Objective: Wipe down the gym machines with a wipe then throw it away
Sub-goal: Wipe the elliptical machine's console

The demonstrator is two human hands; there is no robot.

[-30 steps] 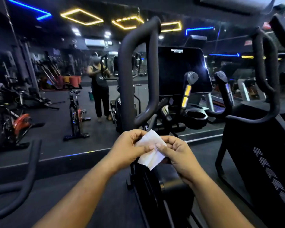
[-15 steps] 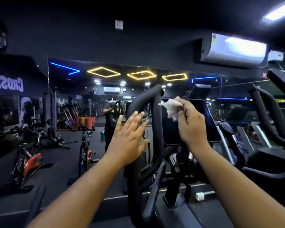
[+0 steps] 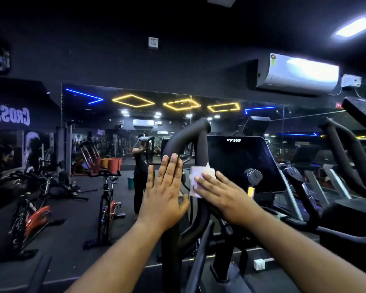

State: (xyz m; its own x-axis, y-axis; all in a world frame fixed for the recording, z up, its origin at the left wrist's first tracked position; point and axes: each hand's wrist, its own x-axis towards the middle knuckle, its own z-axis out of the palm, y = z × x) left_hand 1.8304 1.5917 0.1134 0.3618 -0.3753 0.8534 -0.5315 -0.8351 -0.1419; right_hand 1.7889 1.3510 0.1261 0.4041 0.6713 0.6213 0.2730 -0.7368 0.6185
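My view: dim gym, black elliptical handle (image 3: 186,144) dead ahead as landmark. My left hand (image 3: 164,193) flat against handle's left side, fingers straight and together, holding nothing. My right hand (image 3: 220,194) on handle's right side, fingers extended, pressing white wipe (image 3: 199,178) onto bar; wipe sits under fingertips, crumpled. Dark console screen (image 3: 241,163) just right of handle. Risk, my judgement: wipe only pressed, not pinched, so fast stroke could let it slide off and drop to floor; handle could also swing under push.
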